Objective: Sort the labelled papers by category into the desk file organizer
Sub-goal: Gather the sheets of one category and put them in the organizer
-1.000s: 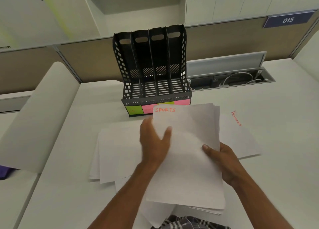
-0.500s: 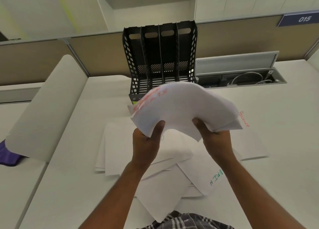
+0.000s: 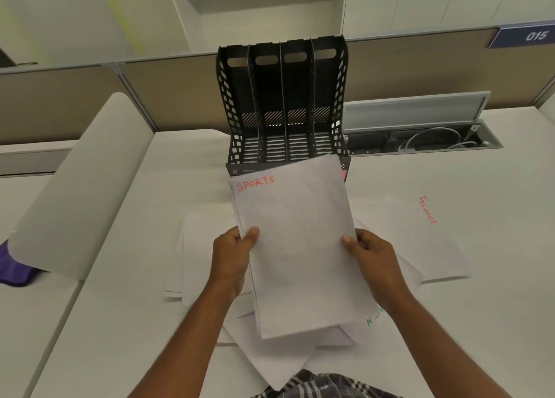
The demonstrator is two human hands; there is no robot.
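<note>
While the left hand [image 3: 231, 259] pinches the left edge of the SPORTS stack [image 3: 295, 247], thumb on top, the right hand [image 3: 374, 262] grips the right edge the same way, holding the sheets above the loose papers [image 3: 207, 247] on the desk [image 3: 120, 277]. Its long axis runs away from the person, heading end toward the black file organizer [image 3: 282, 103], overlapping its front lip. All four upright slots look bare; farther right lies a FINANCE sheet [image 3: 426, 235].
</note>
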